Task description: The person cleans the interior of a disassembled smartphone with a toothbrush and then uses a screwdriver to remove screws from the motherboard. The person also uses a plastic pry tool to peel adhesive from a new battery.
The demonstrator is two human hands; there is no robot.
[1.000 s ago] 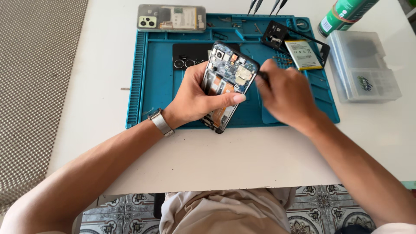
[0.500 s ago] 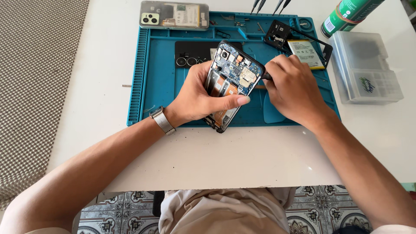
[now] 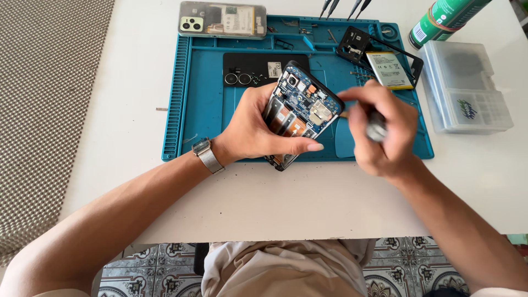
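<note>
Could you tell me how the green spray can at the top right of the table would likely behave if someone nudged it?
The green spray can is a smooth cylinder lying tilted on the white table, so it would probably roll. The clear plastic box beside it might stop it.

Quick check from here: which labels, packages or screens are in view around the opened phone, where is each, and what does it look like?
Battery label: white with a yellow edge, rectangular, inside the black frame at the mat's far right.
Green can: round, white label patch, top right off the mat.
Clear plastic box: rectangular, small green-blue sticker, right of the mat.
White sticker: small square on the black back cover behind the opened phone.
No lit screen in view.
</note>
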